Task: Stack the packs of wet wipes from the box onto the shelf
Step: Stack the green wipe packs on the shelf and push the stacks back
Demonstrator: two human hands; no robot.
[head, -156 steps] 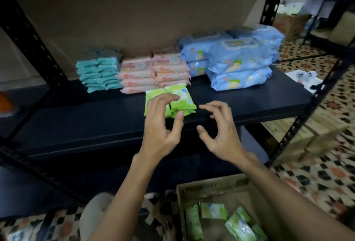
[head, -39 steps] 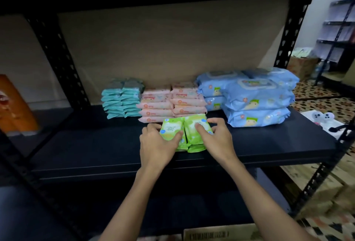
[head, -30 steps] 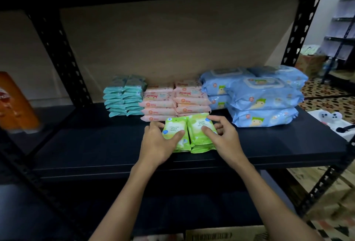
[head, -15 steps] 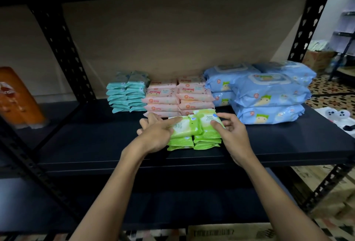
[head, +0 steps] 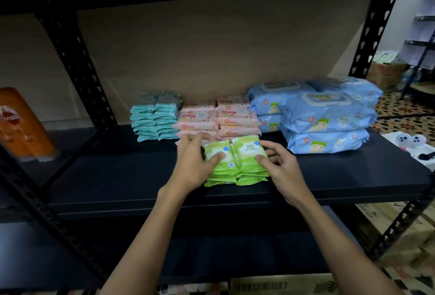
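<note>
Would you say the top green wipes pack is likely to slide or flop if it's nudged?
The top green pack looks soft and glossy, so it probably flexes and may slip. Flat on the green stack, it shouldn't roll or tip.

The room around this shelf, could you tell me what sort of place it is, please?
Probably a stockroom or small shop's storage: a bare metal shelf carrying sorted stacks of wet-wipe packs, more racking and a cardboard box behind.
</note>
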